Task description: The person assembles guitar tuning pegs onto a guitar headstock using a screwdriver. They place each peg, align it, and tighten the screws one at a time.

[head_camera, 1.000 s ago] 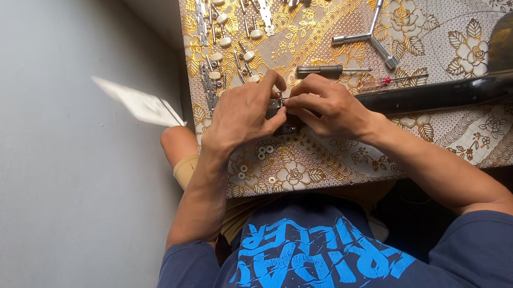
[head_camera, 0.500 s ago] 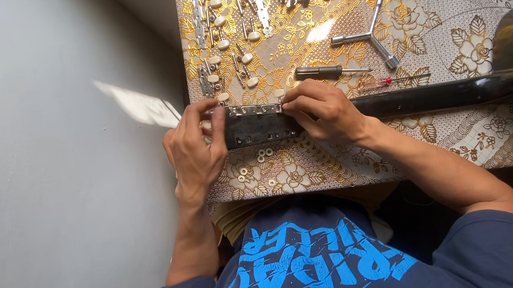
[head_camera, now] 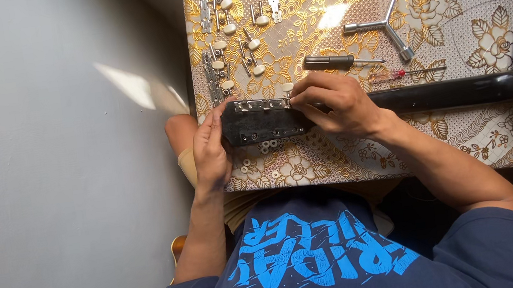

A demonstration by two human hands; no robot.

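Black guitar headstock (head_camera: 264, 123) lies flat on the gold flowered tablecloth (head_camera: 452, 26), held by both hands.

The left hand (head_camera: 209, 147) cups its end, fingers curled against the edge; the right hand (head_camera: 334, 104) pinches the metal tuner strip (head_camera: 259, 104) along its top side. A screwdriver (head_camera: 335, 62) and three-way wrench (head_camera: 382, 20) lie just beyond.

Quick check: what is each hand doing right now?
Left hand: gripping the end of the black guitar headstock.
Right hand: pinching the metal tuner strip.

Both hands, left hand (head_camera: 209, 145) and right hand (head_camera: 334, 102), on black guitar headstock (head_camera: 262, 125).
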